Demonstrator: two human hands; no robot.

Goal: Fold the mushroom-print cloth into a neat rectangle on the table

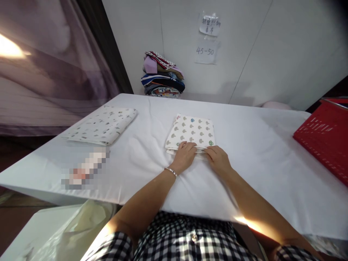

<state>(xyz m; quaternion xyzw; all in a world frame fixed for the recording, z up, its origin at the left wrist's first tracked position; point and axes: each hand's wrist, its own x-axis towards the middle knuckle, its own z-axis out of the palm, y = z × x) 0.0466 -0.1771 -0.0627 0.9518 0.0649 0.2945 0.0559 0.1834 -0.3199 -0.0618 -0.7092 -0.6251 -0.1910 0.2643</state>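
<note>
A folded white cloth (192, 130) printed with grey mushroom shapes and a few coloured ones lies flat in the middle of the table. Its layered near edge faces me. My left hand (185, 156), below a bracelet on the wrist, grips that edge with fingers curled over the top. To its right, my right hand (219, 159) is closed on the same edge, fingertips pressed on the fabric. Both thumbs are largely hidden. Another folded white cloth (104, 125), with a small dark print, rests at the table's left side.
White fabric covers the table (261, 156). Behind its far edge rises a stack of folded textiles (163, 78) against the wall. A red perforated basket (323, 134) stands at the right. A pixelated item (87, 168) lies front left, above a plastic bag (84, 224).
</note>
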